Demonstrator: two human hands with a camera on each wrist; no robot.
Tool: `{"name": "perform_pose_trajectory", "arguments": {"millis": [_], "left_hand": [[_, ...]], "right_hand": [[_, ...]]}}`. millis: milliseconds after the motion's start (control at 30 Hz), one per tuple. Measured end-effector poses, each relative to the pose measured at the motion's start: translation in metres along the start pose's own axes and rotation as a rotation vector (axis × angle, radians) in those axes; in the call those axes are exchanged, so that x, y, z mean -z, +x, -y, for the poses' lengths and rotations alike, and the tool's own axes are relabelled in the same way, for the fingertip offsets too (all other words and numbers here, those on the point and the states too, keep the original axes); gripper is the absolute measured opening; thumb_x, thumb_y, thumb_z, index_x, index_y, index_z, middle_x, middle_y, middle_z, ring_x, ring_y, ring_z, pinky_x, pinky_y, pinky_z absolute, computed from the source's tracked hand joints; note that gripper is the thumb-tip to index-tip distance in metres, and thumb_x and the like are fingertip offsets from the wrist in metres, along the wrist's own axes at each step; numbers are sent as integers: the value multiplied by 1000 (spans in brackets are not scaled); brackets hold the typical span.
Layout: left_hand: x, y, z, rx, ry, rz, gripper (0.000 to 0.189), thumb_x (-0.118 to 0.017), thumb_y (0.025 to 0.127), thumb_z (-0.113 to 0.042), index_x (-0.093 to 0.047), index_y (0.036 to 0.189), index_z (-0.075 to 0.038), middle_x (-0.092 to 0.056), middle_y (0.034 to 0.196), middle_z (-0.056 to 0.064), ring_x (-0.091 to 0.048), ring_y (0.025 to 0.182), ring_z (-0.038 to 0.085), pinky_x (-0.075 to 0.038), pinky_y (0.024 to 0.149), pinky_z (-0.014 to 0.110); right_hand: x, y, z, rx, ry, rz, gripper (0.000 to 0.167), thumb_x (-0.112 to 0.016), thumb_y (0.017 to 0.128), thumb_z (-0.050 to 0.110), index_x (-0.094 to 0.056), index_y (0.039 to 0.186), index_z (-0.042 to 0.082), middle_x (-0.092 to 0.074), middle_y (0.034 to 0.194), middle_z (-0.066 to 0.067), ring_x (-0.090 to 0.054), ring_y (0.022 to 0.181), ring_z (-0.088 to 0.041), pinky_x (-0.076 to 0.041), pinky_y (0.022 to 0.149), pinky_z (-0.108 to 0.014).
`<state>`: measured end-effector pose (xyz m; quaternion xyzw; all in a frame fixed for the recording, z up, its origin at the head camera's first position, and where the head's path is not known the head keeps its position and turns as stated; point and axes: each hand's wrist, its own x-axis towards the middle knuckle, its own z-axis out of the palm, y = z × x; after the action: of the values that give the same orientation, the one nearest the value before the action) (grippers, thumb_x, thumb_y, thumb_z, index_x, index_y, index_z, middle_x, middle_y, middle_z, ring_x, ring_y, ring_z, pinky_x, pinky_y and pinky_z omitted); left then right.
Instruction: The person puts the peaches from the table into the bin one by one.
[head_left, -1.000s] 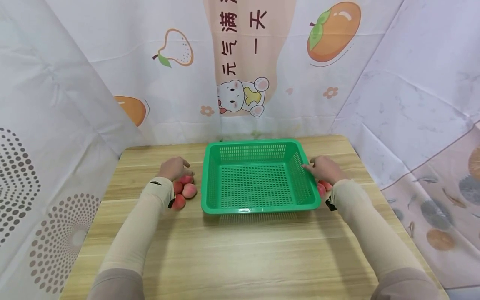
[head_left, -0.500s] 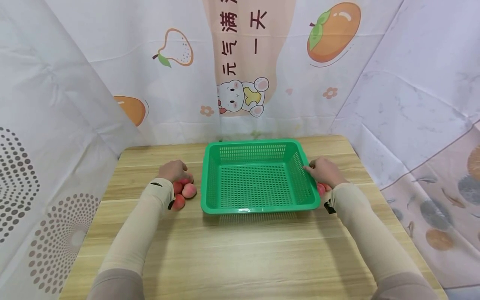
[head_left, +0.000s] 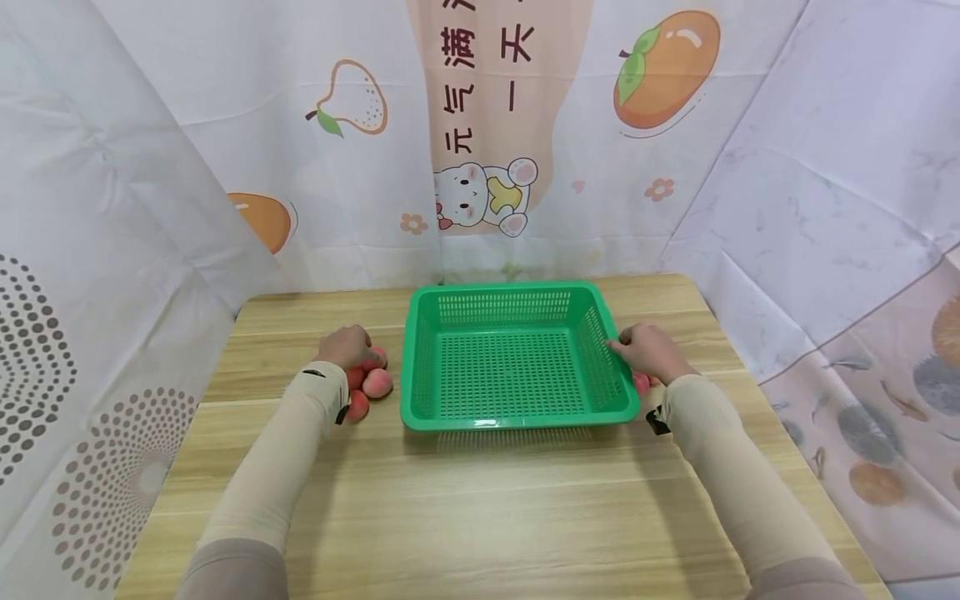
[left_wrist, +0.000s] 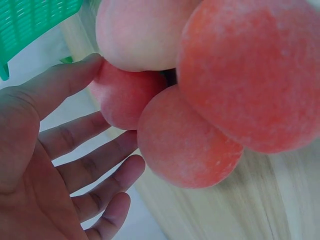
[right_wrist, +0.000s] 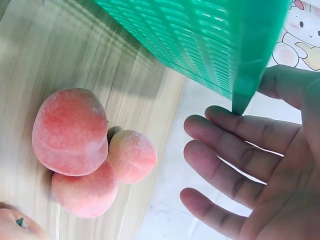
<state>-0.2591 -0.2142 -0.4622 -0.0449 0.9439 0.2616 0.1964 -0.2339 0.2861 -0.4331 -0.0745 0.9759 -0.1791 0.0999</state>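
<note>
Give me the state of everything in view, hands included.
Green basket: upright, nothing inside.
Left hand: touching one left peach; grip unclear.
Right hand: pinching the basket's right rim.
Left peaches: four, clustered on the table.
Right peaches: four visible, on the table, one cut off by frame.
Printed sheet: hanging behind the table.

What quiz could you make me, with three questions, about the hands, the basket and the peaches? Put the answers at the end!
1. Pick one: which hand grips the green basket?
A: left
B: right
C: neither

2. Count: how many peaches show in the left wrist view, by the left hand?

3. True or false: the basket has peaches inside it.

Key:
1. B. The right hand pinches its rim.
2. Four.
3. False. The inside of the basket is bare; the peaches lie outside it.
</note>
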Motion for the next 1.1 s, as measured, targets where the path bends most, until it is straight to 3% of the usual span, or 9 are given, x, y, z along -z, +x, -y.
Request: {"name": "perform_pose_trajectory", "arguments": {"millis": [267, 400, 500, 667, 1100], "left_hand": [[3, -2, -1, -25, 39, -3, 20, -69, 81, -26, -69, 83, -6, -62, 81, 7, -52, 78, 24, -45, 62, 30], [6, -3, -2, -20, 34, -26, 26, -68, 80, -27, -66, 94, -6, -62, 91, 9, -54, 86, 25, -47, 69, 32], [7, -1, -4, -30, 36, -75, 33, -64, 81, -29, -65, 106, -7, -64, 105, 11, -57, 97, 29, -51, 81, 38], [8, 3, -10, -130, 151, -185, 42, -57, 88, -33, -66, 114, -2, -68, 113, 19, -61, 105, 38, -47, 94, 51], [22, 8, -24, -199, 122, -304, 53, -65, 87, -40, -64, 122, -1, -67, 121, 20, -58, 116, 41, -41, 99, 55]], "right_hand": [[-1, -2, 2, 1, -8, -11, 39, -56, 98, 29, -72, 100, -6, -69, 81, -12, -58, 69, -22, -50, 71, -43], [-1, -2, 1, 5, -6, -24, 38, -56, 98, 30, -72, 99, -5, -68, 77, -10, -57, 65, -21, -50, 69, -41], [-1, -3, 1, 13, -2, -28, 38, -55, 98, 30, -72, 96, -4, -68, 75, -10, -57, 64, -20, -50, 69, -41], [-2, -4, 0, 20, -6, -20, 38, -56, 99, 29, -73, 96, -5, -69, 77, -10, -58, 65, -19, -50, 72, -43], [-5, -5, 2, -5, 25, -19, 40, -54, 100, 28, -69, 111, -8, -72, 96, -21, -58, 72, -21, -51, 75, -44]]}}
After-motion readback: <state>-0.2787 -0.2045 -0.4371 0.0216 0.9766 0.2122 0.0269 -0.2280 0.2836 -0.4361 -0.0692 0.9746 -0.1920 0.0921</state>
